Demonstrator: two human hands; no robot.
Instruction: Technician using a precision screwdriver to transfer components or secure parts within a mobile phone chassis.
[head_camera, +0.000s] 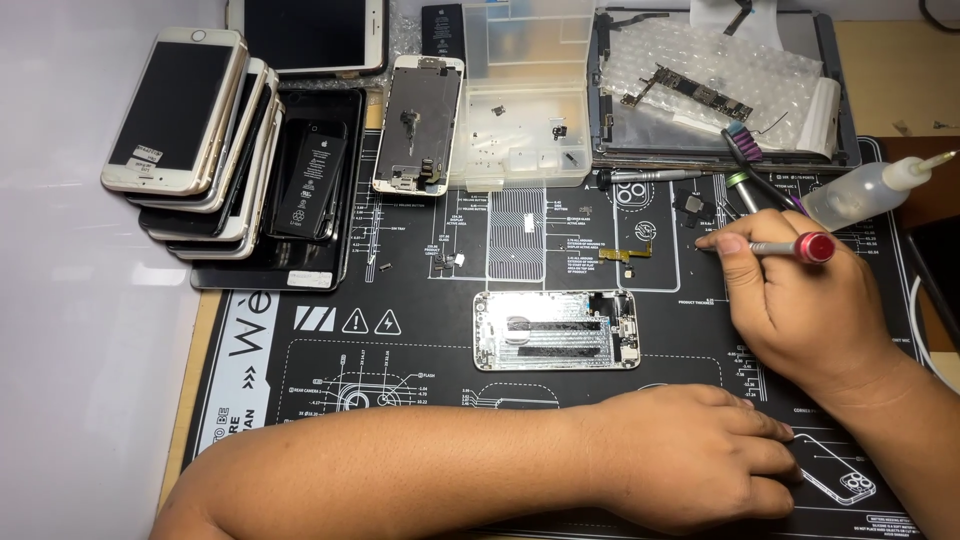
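My right hand (795, 300) grips a small screwdriver with a red cap (805, 247), its tip pointing left toward the mat near a gold flex part (625, 256). My left hand (690, 455) rests flat on the black repair mat (420, 330), fingers loosely curled and holding nothing. An opened silver phone shell (556, 330) lies on the mat between the two hands, a little above my left forearm.
A stack of phones (195, 140) and a loose black battery (311, 180) sit at the left. A phone screen assembly (418, 125), a clear parts box (520, 95), a tray with bubble wrap and a circuit board (720, 85), other screwdrivers (745, 165) and a squeeze bottle (870, 190) lie behind.
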